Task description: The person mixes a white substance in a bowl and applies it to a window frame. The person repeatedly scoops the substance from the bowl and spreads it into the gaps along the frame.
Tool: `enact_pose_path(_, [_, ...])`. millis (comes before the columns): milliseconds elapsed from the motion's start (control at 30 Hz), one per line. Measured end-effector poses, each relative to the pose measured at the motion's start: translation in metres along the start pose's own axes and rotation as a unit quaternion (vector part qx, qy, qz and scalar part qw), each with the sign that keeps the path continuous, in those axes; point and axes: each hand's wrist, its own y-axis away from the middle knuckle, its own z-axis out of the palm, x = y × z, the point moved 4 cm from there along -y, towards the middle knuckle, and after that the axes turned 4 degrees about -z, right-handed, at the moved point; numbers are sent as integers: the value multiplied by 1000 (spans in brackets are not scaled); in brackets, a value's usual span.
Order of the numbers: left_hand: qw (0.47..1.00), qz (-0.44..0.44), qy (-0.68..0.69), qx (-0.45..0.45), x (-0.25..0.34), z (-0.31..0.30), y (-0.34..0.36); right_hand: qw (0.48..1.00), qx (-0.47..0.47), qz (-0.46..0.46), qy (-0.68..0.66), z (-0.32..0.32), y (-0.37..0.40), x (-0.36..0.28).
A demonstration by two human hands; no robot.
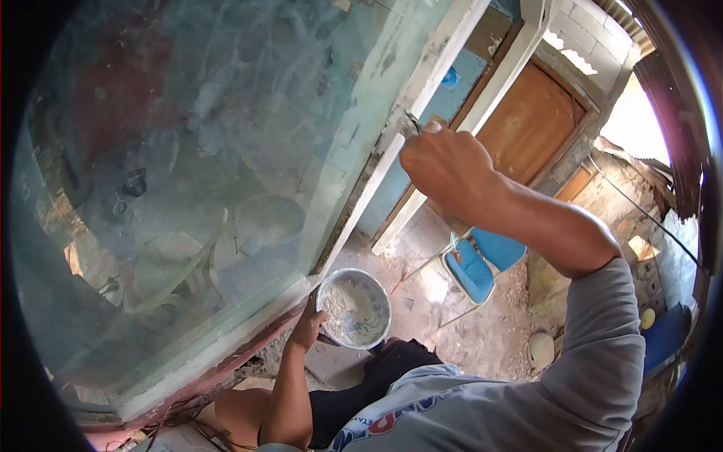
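Observation:
My right hand (pixel 444 162) is closed around a small metal scraper (pixel 410 123), its blade against the white window frame (pixel 429 71). Below, at the frame's lower corner, my left hand (pixel 307 325) grips the rim side of a round metal bowl (pixel 354 309). Whitish paste coats the bowl's inside and lies thicker on its left side. Along the frame below the scraper, the surface looks dark and worn.
A large dusty glass pane (pixel 211 166) fills the left side. Beyond the frame are a wooden door (pixel 531 120), a blue chair (pixel 471 275) on the floor and a hanging dark cable (pixel 648 215). A reddish ledge (pixel 218 354) runs under the glass.

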Motion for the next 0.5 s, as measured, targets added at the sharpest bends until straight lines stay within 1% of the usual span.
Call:
enact_pose_path(33, [1000, 10, -14, 6, 1, 0, 1, 999, 16, -21, -21, -3, -1, -4])
enact_pose_path(100, [1000, 13, -19, 1, 3, -3, 4, 999, 30, -14, -44, -4, -7, -6])
enact_pose_path(167, [1000, -2, 4, -12, 1, -4, 10, 999, 16, -29, -23, -4, -8, -9])
enact_pose_path(200, [1000, -1, 14, -11, 9, -2, 14, 999, 16, -23, -35, -11, -6, -10])
enact_pose_path(233, [1000, 3, 15, -7, 11, -5, 19, 999, 19, -27, -33, -20, -2, -11])
enact_pose_path(300, [999, 31, 19, 13, 15, -8, 21, 1000, -15, -6, -25, -31, 13, -4])
enact_pose_path(333, [999, 34, 25, 20, 21, -8, 22, 999, 11, 18, -49, -29, 17, 3])
enact_pose_path(367, [998, 42, 33, 26, 23, -9, 23, 999, 15, 15, -40, -24, 18, 5])
enact_pose_path(433, [998, 53, 31, 25, 23, -11, 21, 995, 88, 55, -11, -14, 19, 15])
enact_pose_path(467, [998, 54, 32, 24, 23, -10, 19, 995, 99, 31, -11, -5, 17, 17])
enact_pose_path(500, [999, 45, 23, 16, 24, -9, 19, 994, 100, 33, -10, 2, 16, 17])
